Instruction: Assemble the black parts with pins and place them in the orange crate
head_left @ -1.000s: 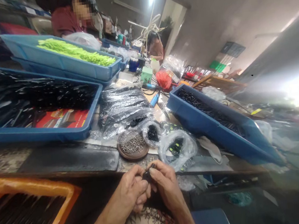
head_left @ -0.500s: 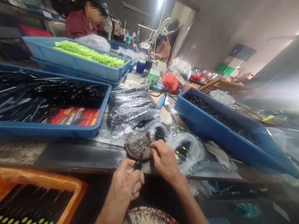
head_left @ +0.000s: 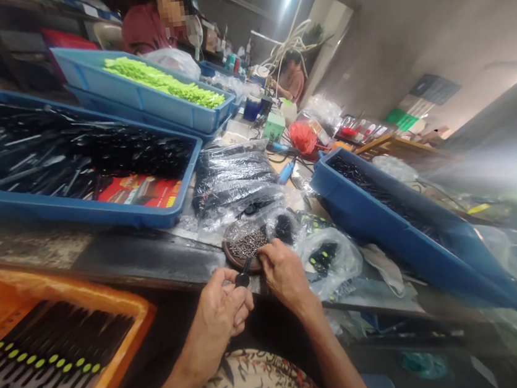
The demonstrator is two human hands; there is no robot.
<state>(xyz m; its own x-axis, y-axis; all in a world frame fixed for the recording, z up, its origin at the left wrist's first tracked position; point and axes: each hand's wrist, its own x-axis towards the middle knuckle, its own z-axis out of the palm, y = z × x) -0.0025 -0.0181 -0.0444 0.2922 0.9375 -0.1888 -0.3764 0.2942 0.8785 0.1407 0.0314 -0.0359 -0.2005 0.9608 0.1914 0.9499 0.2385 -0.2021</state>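
The left hand (head_left: 218, 323) is curled nearly closed, thumb and fingers pinching a small black handle (head_left: 242, 280), its thin dark stem (head_left: 248, 263) pointing up and away toward the dish. The right hand (head_left: 286, 276) has parted from the left since a second ago, and its bunched fingertips (head_left: 264, 254) now sit at the edge of a round brown dish (head_left: 230, 258); whether they hold anything is impossible to tell. The dish, heaped with small screws (head_left: 246, 242), lies just ahead of both hands, with the stem's tip at or very near its surface. To the right sits a clear plastic bag (head_left: 334, 263) of black parts with green dots. An orange tray (head_left: 131, 308) of black rods with yellow-green dots lies to the left, and a blue tray (head_left: 375, 236) of dark parts to the right.
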